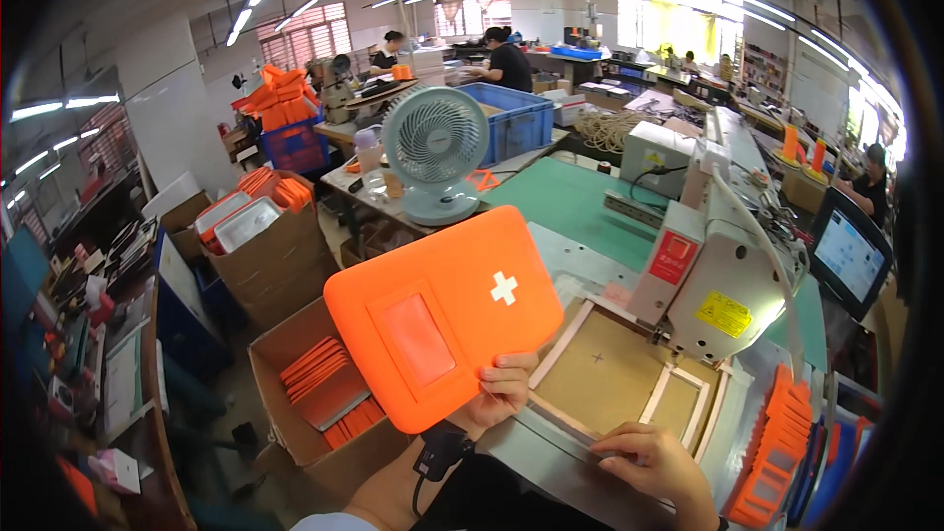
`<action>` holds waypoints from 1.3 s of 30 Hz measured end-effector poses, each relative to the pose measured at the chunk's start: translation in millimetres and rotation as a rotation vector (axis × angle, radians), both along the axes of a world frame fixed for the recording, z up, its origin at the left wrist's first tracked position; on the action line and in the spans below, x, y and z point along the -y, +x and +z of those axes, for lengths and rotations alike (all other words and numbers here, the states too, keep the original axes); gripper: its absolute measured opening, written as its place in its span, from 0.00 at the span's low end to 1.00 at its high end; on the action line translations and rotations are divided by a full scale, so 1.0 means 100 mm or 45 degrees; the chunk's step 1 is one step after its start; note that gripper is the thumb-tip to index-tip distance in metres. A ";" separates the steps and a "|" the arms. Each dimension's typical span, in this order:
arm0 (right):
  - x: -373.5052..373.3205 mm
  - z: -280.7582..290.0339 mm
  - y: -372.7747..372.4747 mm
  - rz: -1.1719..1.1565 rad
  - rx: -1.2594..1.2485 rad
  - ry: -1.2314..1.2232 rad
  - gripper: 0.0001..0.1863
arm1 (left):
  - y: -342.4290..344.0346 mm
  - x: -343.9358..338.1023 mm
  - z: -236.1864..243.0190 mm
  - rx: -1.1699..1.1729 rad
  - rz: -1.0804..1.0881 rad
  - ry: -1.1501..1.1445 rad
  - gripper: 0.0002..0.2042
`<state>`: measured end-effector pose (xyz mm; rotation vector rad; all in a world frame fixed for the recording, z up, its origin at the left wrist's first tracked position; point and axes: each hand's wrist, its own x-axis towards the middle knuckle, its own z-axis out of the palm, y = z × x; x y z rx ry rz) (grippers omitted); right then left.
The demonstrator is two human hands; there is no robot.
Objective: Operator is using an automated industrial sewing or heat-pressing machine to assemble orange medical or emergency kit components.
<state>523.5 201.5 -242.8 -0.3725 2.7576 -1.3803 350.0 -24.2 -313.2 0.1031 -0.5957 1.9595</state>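
Note:
My left hand [506, 391] is closed on the lower right edge of an orange case panel [462, 334], holding it up and tilted. The panel has rounded corners, a small white cross and a framed rectangular window; most of my palm is hidden behind it. My right hand [649, 460] holds nothing, its fingers loosely apart at the front edge of a sewing template [595, 369]. This tan board has pale raised strips and a small cross mark, and lies beneath the head of an industrial sewing machine [728, 285].
Left of me, a cardboard box [280, 344] holds stacked orange pieces. A grey fan [436, 143] and blue crate [511, 123] stand beyond the panel. Orange frame-like pieces [772, 452] are stacked at the right, below a monitor [851, 251]. Other people work farther back.

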 end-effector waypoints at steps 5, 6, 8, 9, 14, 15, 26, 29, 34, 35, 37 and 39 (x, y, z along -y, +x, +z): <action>0.02 -0.05 -0.01 -0.005 -0.055 0.052 0.11 | -0.10 -0.03 -0.25 -0.127 -0.011 0.132 0.11; 0.02 -0.05 -0.01 -0.014 -0.037 0.045 0.11 | -0.11 -0.03 -0.27 -0.133 -0.026 0.136 0.12; 0.02 -0.04 -0.02 -0.037 -0.005 0.031 0.11 | -0.08 -0.01 -0.15 -0.126 -0.071 0.124 0.18; 0.01 -0.04 -0.03 -0.034 -0.013 0.041 0.11 | -0.08 -0.01 -0.13 -0.112 -0.085 0.119 0.21; 0.01 -0.09 -0.03 -0.025 -0.022 0.073 0.12 | -0.09 -0.01 -0.23 -0.040 -0.078 0.129 0.28; 0.00 -0.10 -0.03 -0.027 -0.029 0.072 0.12 | -0.09 -0.01 -0.23 -0.028 -0.077 0.121 0.28; 0.01 -0.08 -0.03 -0.025 -0.012 0.037 0.12 | 0.00 0.04 0.00 -0.009 -0.036 0.000 0.29; 0.03 -0.05 0.00 -0.043 -0.013 0.048 0.11 | -0.05 0.01 -0.07 -0.095 -0.058 0.048 0.27; 0.03 -0.04 0.01 0.042 -0.116 -0.038 0.09 | -0.06 -0.01 -0.11 -0.116 -0.057 0.073 0.27; 0.04 -0.02 0.01 0.030 -0.089 -0.053 0.08 | -0.05 0.00 -0.11 -0.110 -0.052 0.070 0.27; 0.03 -0.03 0.00 0.048 -0.090 -0.038 0.09 | -0.05 -0.01 -0.12 -0.108 -0.050 0.069 0.27; 0.03 -0.04 0.00 0.057 -0.083 -0.034 0.09 | -0.06 -0.01 -0.14 -0.115 -0.048 0.065 0.27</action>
